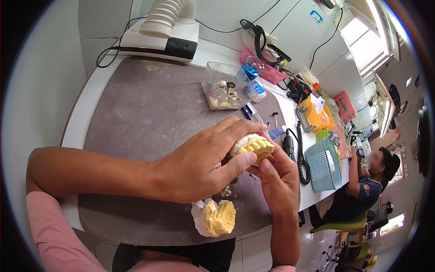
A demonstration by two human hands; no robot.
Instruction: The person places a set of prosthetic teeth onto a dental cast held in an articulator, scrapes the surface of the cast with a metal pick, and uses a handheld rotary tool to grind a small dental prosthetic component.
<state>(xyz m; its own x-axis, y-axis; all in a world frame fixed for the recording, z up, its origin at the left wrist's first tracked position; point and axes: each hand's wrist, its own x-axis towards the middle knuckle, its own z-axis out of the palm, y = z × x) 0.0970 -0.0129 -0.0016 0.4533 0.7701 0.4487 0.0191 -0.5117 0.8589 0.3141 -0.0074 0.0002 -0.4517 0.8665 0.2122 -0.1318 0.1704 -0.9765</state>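
Observation:
Between both hands, above the grey bench mat, I hold a yellow and white plaster dental cast [253, 146] with its row of teeth showing. My left hand [213, 156] wraps it from the left, thumb pressed on its near side. My right hand [278, 177] grips its right edge with thumb and fingers closed. A second yellow and white dental cast [215, 217] lies on the mat near the front edge, below my left wrist. Partly hidden under my hands is a small metal piece [226, 190], whose kind I cannot make out.
Ahead stands a clear plastic box [225, 86] of small burs and polishing tips. A black rotary handpiece [288, 146] with a coiled cord lies right, beside a blue basket [323, 165]. A white extraction unit [158, 43] sits far left. Another person [364, 188] sits at the right.

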